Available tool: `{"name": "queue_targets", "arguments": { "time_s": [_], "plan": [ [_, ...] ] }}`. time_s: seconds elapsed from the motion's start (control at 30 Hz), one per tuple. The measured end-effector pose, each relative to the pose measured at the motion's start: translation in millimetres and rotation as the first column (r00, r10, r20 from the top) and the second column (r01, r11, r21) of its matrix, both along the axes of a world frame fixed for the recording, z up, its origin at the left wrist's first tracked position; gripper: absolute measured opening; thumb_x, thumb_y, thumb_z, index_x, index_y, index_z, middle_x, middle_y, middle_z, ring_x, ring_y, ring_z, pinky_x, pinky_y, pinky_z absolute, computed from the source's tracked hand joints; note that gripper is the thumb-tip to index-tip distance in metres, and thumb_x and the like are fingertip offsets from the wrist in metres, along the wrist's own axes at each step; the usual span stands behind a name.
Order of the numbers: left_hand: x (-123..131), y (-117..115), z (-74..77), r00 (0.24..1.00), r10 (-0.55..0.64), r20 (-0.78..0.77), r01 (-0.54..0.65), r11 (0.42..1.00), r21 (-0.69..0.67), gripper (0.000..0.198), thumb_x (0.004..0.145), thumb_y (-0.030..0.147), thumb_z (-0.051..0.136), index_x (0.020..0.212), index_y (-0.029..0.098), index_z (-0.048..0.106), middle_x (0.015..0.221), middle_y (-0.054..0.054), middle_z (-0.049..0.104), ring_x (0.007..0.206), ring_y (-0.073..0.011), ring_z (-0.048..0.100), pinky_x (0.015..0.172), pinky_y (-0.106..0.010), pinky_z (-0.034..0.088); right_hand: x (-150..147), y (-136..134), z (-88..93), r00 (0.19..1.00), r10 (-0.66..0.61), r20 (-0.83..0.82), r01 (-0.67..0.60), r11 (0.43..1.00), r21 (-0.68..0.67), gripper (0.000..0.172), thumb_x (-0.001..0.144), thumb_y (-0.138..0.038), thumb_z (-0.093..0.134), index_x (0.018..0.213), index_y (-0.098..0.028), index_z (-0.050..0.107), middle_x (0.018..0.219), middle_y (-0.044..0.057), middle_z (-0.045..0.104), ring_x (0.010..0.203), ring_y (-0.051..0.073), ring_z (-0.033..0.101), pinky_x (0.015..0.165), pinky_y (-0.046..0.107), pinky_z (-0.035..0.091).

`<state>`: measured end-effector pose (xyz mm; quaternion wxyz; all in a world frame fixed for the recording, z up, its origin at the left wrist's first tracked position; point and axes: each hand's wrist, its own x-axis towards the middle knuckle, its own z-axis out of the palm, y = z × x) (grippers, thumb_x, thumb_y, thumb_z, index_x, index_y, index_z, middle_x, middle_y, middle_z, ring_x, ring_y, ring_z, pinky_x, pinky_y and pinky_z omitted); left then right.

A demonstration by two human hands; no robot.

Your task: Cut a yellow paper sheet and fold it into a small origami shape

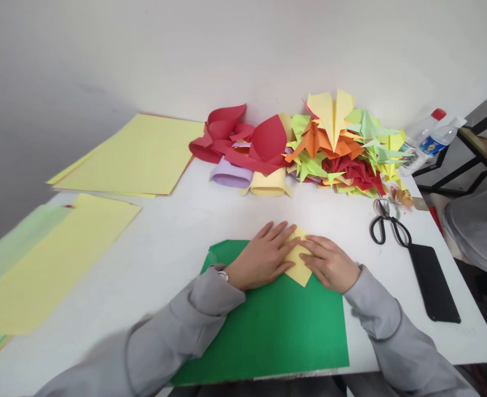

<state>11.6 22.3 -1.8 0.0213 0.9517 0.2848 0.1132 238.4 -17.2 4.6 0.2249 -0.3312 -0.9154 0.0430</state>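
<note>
A small folded piece of yellow paper (303,271) lies on a green sheet (285,336), one corner pointing toward me. My left hand (264,256) rests flat over its left side with the fingers stretched out, a bracelet or watch at the wrist. From the right, my right hand (328,262) presses its outstretched fingertips onto the same paper. Both hands touch the paper from above, and the fingers of the two nearly meet near its upper part. Part of the paper is hidden under the fingers.
Yellow sheets (131,160) are stacked at the back left, more paper (65,264) nearer. Red paper shapes (268,143) and folded pieces (334,138) pile along the wall. Scissors (388,223), a black phone-like slab (433,284) and bottles (433,143) are at right.
</note>
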Motion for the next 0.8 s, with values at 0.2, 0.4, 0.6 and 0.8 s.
{"name": "queue_targets", "arguments": {
  "time_s": [0.2, 0.4, 0.6, 0.8],
  "plan": [
    [0.8, -2.7, -2.9, 1.000, 0.017, 0.000, -0.017, 1.000, 0.003, 0.050, 0.092, 0.041, 0.045, 0.137, 0.018, 0.043, 0.146, -0.014, 0.039, 0.135, -0.0324, 0.033, 0.108, -0.053, 0.028, -1.1, 1.3, -4.5, 1.000, -0.010, -0.005, 0.011, 1.000, 0.009, 0.020, 0.090, -0.016, 0.051, 0.102, -0.014, 0.067, 0.121, 0.013, 0.063, 0.122, 0.027, 0.049, 0.097, 0.045, 0.049],
    [1.0, -2.2, 0.7, 1.000, 0.010, -0.024, -0.011, 1.000, -0.029, 0.048, 0.093, 0.040, 0.044, 0.135, 0.018, 0.045, 0.146, -0.012, 0.041, 0.135, -0.0331, 0.033, 0.109, -0.053, 0.027, -0.2, 1.5, -6.5, 0.999, -0.024, -0.032, 0.024, 1.000, 0.005, 0.020, 0.090, -0.017, 0.051, 0.101, -0.016, 0.068, 0.119, 0.012, 0.064, 0.121, 0.026, 0.051, 0.096, 0.045, 0.049],
    [1.8, -2.3, 5.6, 0.999, 0.016, -0.047, -0.018, 0.999, -0.043, 0.048, 0.093, 0.040, 0.043, 0.134, 0.016, 0.047, 0.146, -0.013, 0.042, 0.134, -0.0340, 0.034, 0.107, -0.052, 0.028, 1.3, 1.2, -7.3, 0.999, -0.017, -0.033, 0.016, 1.000, -0.019, 0.020, 0.090, -0.019, 0.052, 0.102, -0.015, 0.068, 0.119, 0.012, 0.064, 0.121, 0.026, 0.050, 0.096, 0.045, 0.049],
    [1.8, -3.1, 5.1, 0.998, 0.023, -0.057, -0.025, 0.999, -0.040, 0.049, 0.093, 0.041, 0.041, 0.134, 0.015, 0.046, 0.146, -0.013, 0.041, 0.134, -0.0333, 0.033, 0.108, -0.051, 0.026, 1.1, 1.3, -6.4, 0.999, -0.018, -0.037, 0.017, 1.000, -0.023, 0.021, 0.091, -0.020, 0.051, 0.103, -0.016, 0.068, 0.119, 0.012, 0.064, 0.120, 0.026, 0.051, 0.095, 0.045, 0.049]
  ]
}}
